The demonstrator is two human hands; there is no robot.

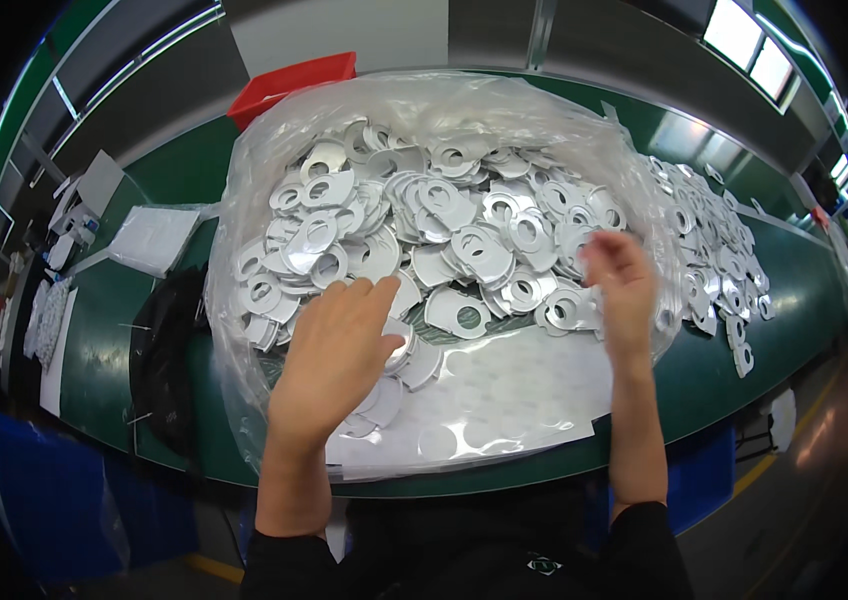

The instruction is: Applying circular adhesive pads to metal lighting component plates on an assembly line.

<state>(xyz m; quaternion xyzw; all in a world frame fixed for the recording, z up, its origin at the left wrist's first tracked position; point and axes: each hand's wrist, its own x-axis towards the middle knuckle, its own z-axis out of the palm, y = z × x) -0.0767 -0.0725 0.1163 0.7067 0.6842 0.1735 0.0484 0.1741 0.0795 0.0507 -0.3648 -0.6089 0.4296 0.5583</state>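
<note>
A large heap of flat silvery plates (479, 252), each with a round hole, lies in a clear plastic bag (254, 150) spread open on the green table. My left hand (336, 350) is over the heap's near left side, back up, with fingers stretched out and thumb apart. Several plates (384, 400) lie overlapped beside and partly beneath it. My right hand (626, 280) is raised at the heap's right edge with its fingers bent. Motion smears those fingers, and I cannot make out whether anything is between them.
More silvery plates (729, 255) are spread on the green table (794, 300) to the right. A red bin (294, 85) stands behind the bag. On the left are a white packet (154, 238) and a black bundle (166, 365). A shiny pale sheet (504, 395) lies in front of the heap.
</note>
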